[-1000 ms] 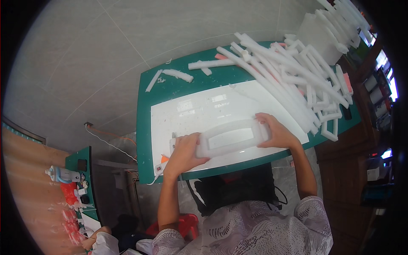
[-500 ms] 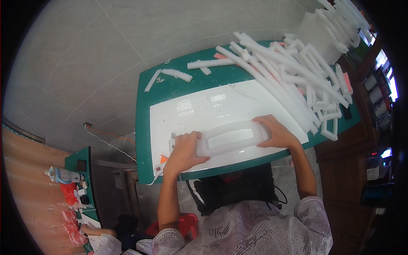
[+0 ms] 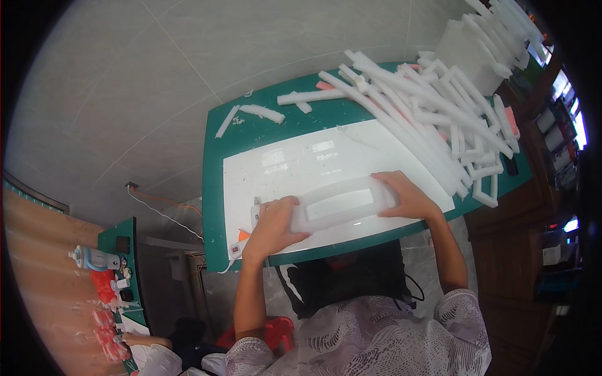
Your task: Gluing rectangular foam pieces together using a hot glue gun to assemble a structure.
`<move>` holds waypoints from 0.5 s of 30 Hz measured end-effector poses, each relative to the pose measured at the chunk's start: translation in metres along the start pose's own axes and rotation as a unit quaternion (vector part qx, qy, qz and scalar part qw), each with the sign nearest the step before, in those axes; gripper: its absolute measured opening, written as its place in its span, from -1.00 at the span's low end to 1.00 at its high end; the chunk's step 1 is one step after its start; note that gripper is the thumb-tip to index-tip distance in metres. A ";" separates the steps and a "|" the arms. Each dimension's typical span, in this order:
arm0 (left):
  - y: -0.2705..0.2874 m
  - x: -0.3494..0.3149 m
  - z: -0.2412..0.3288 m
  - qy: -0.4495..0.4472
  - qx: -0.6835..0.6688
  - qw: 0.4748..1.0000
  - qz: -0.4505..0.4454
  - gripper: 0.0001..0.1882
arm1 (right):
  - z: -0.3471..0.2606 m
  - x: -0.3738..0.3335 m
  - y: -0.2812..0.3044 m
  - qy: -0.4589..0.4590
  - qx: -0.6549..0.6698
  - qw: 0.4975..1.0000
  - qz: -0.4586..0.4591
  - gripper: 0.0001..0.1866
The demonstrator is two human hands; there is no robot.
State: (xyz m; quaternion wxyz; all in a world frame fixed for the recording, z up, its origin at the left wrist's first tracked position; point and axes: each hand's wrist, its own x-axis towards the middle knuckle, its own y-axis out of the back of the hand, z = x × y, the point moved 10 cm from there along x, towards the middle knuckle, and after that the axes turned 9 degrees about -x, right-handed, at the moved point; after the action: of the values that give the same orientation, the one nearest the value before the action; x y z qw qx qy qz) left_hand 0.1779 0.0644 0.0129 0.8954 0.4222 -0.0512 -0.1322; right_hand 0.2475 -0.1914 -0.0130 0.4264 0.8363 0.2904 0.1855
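A translucent white foam frame (image 3: 338,219), long and rectangular with an opening through its middle, lies on the glossy white board (image 3: 269,160) near the table's front edge. My left hand (image 3: 276,224) grips its left end, thumb at the near side and fingers curled round the far side. At the opposite end my right hand (image 3: 404,197) holds it the same way. Beside my left wrist rests a white power strip (image 3: 237,249) with a small orange piece (image 3: 243,235) next to it. A white plug or adapter is partly hidden behind my left hand.
White foam strips (image 3: 407,106), some bent and some pink, heap over the green table's (image 3: 216,182) right side. Short foam scraps (image 3: 263,113) lie at the far left. A co-worker's arm (image 3: 147,340) reaches over another green table at lower left. A red stool (image 3: 276,332) stands below.
The view shifts very slightly. Both my hands keep their hold on the foam frame, and the co-worker's hand at lower left has moved a little.
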 end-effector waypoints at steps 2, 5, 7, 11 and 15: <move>0.002 -0.003 0.005 -0.024 0.010 1.000 0.017 -0.22 | -0.001 0.000 0.000 0.020 -0.007 1.000 0.011 -0.02; 0.005 -0.005 0.009 -0.033 0.005 0.999 0.028 -0.17 | -0.001 0.001 -0.001 -0.009 0.019 1.000 -0.009 0.07; 0.004 -0.006 0.007 -0.039 0.002 0.999 0.031 -0.14 | -0.001 0.001 -0.001 -0.012 0.018 1.000 -0.014 0.09; 0.004 -0.007 0.010 -0.031 -0.001 0.999 0.022 -0.07 | -0.003 0.000 0.000 -0.012 0.019 1.000 -0.017 0.14; 0.005 -0.007 0.008 -0.031 0.021 0.999 0.033 -0.07 | -0.006 -0.001 0.001 -0.006 0.011 1.000 -0.016 0.14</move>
State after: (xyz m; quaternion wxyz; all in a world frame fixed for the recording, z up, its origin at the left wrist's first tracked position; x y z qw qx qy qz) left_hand 0.1705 0.0631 0.0222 0.8880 0.4351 -0.0954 -0.1141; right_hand 0.2433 -0.1892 -0.0087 0.4218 0.8374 0.3031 0.1704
